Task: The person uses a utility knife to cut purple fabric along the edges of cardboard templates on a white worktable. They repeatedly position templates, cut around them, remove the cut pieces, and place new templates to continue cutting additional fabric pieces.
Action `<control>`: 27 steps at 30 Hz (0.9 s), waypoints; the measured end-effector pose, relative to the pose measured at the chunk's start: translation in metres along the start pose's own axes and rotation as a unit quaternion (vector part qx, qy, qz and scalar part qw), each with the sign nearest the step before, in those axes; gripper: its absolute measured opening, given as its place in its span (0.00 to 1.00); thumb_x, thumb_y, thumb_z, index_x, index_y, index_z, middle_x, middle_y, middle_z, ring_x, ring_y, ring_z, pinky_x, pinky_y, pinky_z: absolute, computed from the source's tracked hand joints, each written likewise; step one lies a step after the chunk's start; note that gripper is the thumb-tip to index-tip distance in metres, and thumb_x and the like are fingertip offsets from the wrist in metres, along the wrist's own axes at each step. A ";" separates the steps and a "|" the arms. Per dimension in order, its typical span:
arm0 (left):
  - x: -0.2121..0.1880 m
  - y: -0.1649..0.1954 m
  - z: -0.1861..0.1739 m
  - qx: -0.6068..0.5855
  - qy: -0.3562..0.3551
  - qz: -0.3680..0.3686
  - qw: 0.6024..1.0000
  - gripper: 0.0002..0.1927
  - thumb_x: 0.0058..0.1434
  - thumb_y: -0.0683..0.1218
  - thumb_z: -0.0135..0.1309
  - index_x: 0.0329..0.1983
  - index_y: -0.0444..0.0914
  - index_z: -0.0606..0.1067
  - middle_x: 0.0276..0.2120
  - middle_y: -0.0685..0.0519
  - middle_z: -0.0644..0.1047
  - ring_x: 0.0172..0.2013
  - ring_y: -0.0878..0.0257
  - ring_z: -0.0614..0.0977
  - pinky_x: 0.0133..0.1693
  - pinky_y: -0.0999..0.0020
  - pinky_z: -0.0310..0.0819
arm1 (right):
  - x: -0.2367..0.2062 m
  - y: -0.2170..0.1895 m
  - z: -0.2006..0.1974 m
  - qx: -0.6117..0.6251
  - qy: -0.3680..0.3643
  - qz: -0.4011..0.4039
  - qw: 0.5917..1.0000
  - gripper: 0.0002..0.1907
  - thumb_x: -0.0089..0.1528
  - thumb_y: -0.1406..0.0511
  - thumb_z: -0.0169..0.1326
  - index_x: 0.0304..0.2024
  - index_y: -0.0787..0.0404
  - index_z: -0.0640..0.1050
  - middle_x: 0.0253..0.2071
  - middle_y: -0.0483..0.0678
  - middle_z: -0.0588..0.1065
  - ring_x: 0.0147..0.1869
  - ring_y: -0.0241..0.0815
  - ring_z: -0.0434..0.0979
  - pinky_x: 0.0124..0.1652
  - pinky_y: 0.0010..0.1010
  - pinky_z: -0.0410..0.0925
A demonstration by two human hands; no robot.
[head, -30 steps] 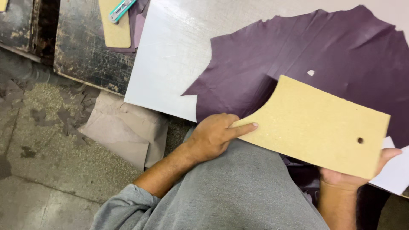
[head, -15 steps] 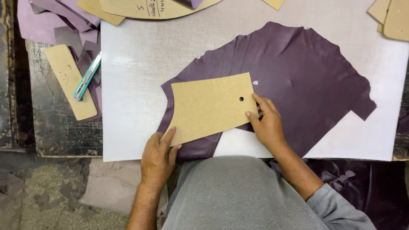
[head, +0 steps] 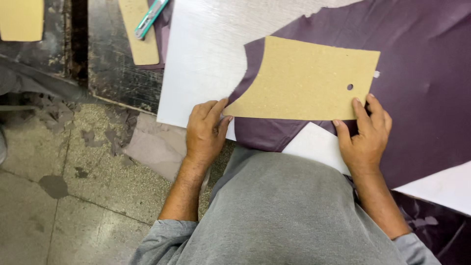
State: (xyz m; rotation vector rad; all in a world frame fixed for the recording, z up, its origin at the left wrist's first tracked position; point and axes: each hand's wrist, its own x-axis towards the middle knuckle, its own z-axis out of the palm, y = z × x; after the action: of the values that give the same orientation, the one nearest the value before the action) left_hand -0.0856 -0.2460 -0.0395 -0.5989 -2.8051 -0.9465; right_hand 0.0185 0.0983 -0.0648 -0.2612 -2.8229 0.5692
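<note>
Cardboard is lying flat on the purple leather (head: 422, 98): your template (head: 306, 78), with a small hole near its right edge, is resting on the hide, which is spread over the white board (head: 206, 59). You are pressing your left hand (head: 205, 131) open at the template's lower left corner, fingers extended. Your right hand (head: 365, 135) is also lying open, fingertips holding down the lower right corner just below the hole. So the template looks placed and steadied; no traced outline or cut around it is showing yet. Left of the board, a teal cutter (head: 151, 17) is sitting untouched on a cardboard strip (head: 140, 41).
</note>
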 end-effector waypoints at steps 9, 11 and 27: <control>-0.002 -0.017 0.014 -0.031 0.117 0.027 0.992 0.12 0.63 0.38 0.64 0.49 0.37 0.78 0.38 0.52 0.82 0.39 0.57 0.82 0.42 0.62 0.75 | -0.019 0.007 0.009 -0.006 0.006 -0.001 1.000 0.22 0.68 0.65 0.67 0.61 0.68 0.78 0.69 0.58 0.69 0.72 0.57 0.65 0.70 0.45 0.62; -0.002 -0.019 0.016 -0.052 0.111 -0.002 0.992 0.13 0.62 0.38 0.65 0.49 0.37 0.79 0.34 0.52 0.81 0.36 0.57 0.81 0.40 0.62 0.74 | -0.024 0.005 0.009 0.007 0.010 0.009 1.000 0.20 0.67 0.66 0.66 0.59 0.66 0.79 0.69 0.57 0.71 0.72 0.57 0.65 0.70 0.45 0.62; -0.017 -0.033 0.034 -0.095 0.130 0.023 0.987 0.07 0.65 0.36 0.64 0.44 0.37 0.79 0.35 0.50 0.81 0.38 0.56 0.82 0.42 0.61 0.75 | -0.017 -0.008 -0.002 0.093 0.063 0.055 0.992 0.18 0.62 0.71 0.65 0.54 0.63 0.81 0.62 0.53 0.77 0.67 0.53 0.71 0.66 0.42 0.65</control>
State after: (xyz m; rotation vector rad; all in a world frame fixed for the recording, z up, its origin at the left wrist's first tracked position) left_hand -0.0835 -0.2551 -0.0894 -0.5163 -2.4813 -1.1960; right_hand 0.0342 0.0878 -0.0630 -0.4038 -2.6237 0.8051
